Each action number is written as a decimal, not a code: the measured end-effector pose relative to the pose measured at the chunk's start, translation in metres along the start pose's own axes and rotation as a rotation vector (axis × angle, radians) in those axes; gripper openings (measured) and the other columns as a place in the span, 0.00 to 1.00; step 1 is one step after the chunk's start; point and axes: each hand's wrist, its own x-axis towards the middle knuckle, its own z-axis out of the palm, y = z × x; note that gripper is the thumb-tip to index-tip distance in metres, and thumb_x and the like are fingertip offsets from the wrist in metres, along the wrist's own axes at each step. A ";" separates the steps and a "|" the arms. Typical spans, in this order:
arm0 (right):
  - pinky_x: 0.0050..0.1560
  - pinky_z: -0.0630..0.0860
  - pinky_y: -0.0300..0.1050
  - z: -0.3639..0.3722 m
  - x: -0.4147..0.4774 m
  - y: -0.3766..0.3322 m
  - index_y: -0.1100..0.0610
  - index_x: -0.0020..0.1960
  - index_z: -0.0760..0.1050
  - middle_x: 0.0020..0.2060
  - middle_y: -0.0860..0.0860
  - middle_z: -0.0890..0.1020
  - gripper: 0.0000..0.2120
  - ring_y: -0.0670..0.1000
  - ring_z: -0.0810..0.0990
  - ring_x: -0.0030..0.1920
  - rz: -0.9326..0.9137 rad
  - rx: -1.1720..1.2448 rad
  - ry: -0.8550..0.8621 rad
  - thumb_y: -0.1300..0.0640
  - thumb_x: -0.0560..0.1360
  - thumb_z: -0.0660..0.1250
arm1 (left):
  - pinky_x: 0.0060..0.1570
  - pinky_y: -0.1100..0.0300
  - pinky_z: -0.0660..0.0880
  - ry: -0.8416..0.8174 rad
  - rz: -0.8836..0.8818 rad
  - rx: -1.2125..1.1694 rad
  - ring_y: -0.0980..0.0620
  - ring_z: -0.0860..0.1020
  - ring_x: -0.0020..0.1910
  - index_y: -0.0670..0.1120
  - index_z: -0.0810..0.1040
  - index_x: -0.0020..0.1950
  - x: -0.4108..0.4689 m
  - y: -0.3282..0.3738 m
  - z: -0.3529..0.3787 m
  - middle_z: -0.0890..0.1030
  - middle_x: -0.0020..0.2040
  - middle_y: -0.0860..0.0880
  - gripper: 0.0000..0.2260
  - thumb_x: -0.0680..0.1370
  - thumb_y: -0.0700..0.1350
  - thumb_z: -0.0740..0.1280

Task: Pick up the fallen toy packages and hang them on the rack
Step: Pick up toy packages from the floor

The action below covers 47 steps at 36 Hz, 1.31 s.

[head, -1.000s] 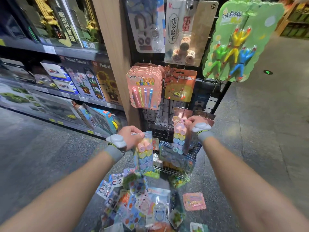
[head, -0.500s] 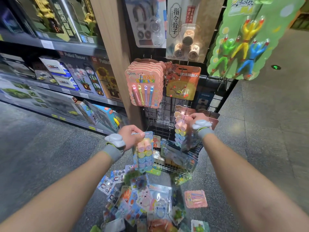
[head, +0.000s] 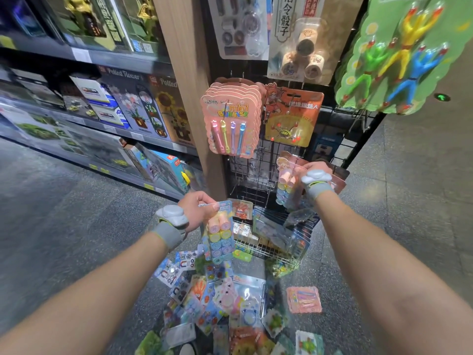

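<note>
Right grip (head: 316, 172) pinches stamp package (head: 286, 187) top, long axis vertical, against wire rack (head: 254, 166). Left grip (head: 197, 211) holds second stamp package (head: 220, 235), lower, farther off.

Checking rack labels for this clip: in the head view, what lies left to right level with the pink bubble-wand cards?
Potted Flower boxes → wooden post → pink bubble-wand cards → orange card → green card of climbing figures

Left hand (head: 197, 211): pinching a toy package (head: 220, 234), hanging below the fingers.
Right hand (head: 316, 172): gripping a second package (head: 286, 185), left of the fingers, by the rack (head: 253, 172).
Fallen pile (head: 225, 301): well below both hands' fingers.
</note>
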 end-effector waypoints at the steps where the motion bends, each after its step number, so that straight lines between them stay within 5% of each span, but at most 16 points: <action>1: 0.54 0.75 0.45 -0.001 0.002 -0.002 0.61 0.65 0.76 0.62 0.58 0.79 0.17 0.58 0.78 0.61 0.015 0.001 0.005 0.58 0.77 0.67 | 0.42 0.56 0.74 0.004 0.002 -0.004 0.53 0.78 0.40 0.47 0.78 0.39 0.000 0.000 0.000 0.82 0.39 0.51 0.07 0.75 0.45 0.73; 4: 0.60 0.74 0.45 -0.002 0.003 -0.001 0.67 0.68 0.72 0.64 0.61 0.77 0.18 0.58 0.77 0.63 0.066 -0.040 -0.026 0.63 0.79 0.62 | 0.41 0.56 0.74 0.019 -0.001 -0.030 0.52 0.78 0.39 0.48 0.77 0.38 -0.003 0.000 -0.003 0.82 0.38 0.51 0.08 0.76 0.45 0.73; 10: 0.50 0.71 0.43 -0.007 -0.022 0.001 0.61 0.67 0.74 0.63 0.59 0.77 0.20 0.60 0.77 0.62 0.013 -0.020 0.002 0.53 0.77 0.67 | 0.34 0.64 0.69 0.025 0.029 -0.040 0.58 0.76 0.37 0.48 0.78 0.38 -0.008 0.006 -0.003 0.80 0.37 0.53 0.08 0.76 0.45 0.72; 16: 0.48 0.66 0.40 -0.018 -0.051 -0.005 0.60 0.66 0.75 0.63 0.58 0.77 0.19 0.58 0.76 0.63 0.005 -0.138 0.033 0.52 0.79 0.64 | 0.38 0.60 0.73 -0.007 0.046 -0.029 0.54 0.78 0.40 0.49 0.79 0.39 -0.008 0.007 -0.002 0.82 0.40 0.51 0.07 0.76 0.48 0.73; 20: 0.46 0.72 0.38 -0.024 -0.073 -0.014 0.61 0.59 0.79 0.58 0.55 0.81 0.13 0.54 0.80 0.56 0.019 -0.330 0.034 0.57 0.80 0.60 | 0.40 0.58 0.77 -0.022 0.058 -0.003 0.52 0.80 0.40 0.52 0.80 0.38 -0.009 0.011 -0.003 0.84 0.40 0.52 0.08 0.74 0.53 0.73; 24: 0.44 0.70 0.36 -0.021 -0.098 -0.014 0.61 0.61 0.78 0.59 0.54 0.80 0.14 0.52 0.80 0.55 -0.050 -0.437 -0.009 0.60 0.81 0.57 | 0.34 0.63 0.70 -0.026 0.104 -0.029 0.56 0.76 0.36 0.51 0.80 0.38 -0.015 0.024 0.002 0.81 0.36 0.54 0.08 0.75 0.50 0.73; 27: 0.36 0.70 0.35 -0.014 -0.117 -0.018 0.60 0.58 0.79 0.56 0.54 0.81 0.14 0.52 0.75 0.44 -0.085 -0.441 -0.024 0.59 0.81 0.56 | 0.28 0.67 0.69 -0.038 0.142 -0.015 0.58 0.74 0.33 0.49 0.80 0.39 -0.023 0.038 0.005 0.79 0.35 0.55 0.08 0.76 0.49 0.72; 29: 0.41 0.74 0.37 -0.006 -0.128 -0.019 0.61 0.52 0.79 0.51 0.55 0.81 0.14 0.53 0.76 0.42 -0.154 -0.465 -0.038 0.58 0.81 0.54 | 0.30 0.64 0.69 -0.049 0.154 -0.018 0.59 0.74 0.33 0.51 0.79 0.37 -0.023 0.040 0.008 0.79 0.35 0.55 0.08 0.76 0.50 0.72; 32: 0.37 0.73 0.40 0.009 -0.146 -0.021 0.60 0.41 0.75 0.40 0.55 0.78 0.17 0.52 0.74 0.37 -0.226 -0.385 -0.106 0.54 0.81 0.54 | 0.31 0.62 0.67 -0.066 0.147 -0.038 0.58 0.73 0.32 0.51 0.80 0.37 -0.025 0.038 0.012 0.80 0.35 0.55 0.09 0.75 0.51 0.73; 37: 0.47 0.76 0.46 0.019 -0.175 -0.021 0.62 0.52 0.79 0.45 0.58 0.84 0.24 0.54 0.80 0.42 -0.310 -0.250 -0.183 0.44 0.82 0.53 | 0.28 0.65 0.67 -0.092 0.171 -0.039 0.58 0.73 0.30 0.48 0.80 0.39 -0.032 0.044 0.016 0.79 0.33 0.54 0.08 0.76 0.50 0.72; 42: 0.37 0.67 0.45 0.023 -0.183 -0.013 0.56 0.35 0.70 0.32 0.54 0.76 0.23 0.53 0.72 0.33 -0.347 -0.095 -0.157 0.41 0.81 0.56 | 0.32 0.62 0.71 -0.113 0.177 -0.078 0.52 0.77 0.34 0.50 0.80 0.36 -0.030 0.044 0.018 0.81 0.34 0.52 0.09 0.74 0.50 0.73; 47: 0.40 0.74 0.42 0.019 -0.188 -0.008 0.53 0.46 0.82 0.37 0.46 0.82 0.12 0.49 0.79 0.37 -0.371 0.036 -0.189 0.45 0.76 0.68 | 0.36 0.58 0.75 -0.168 0.196 -0.104 0.51 0.79 0.36 0.50 0.81 0.38 -0.028 0.046 0.015 0.83 0.38 0.49 0.09 0.74 0.52 0.73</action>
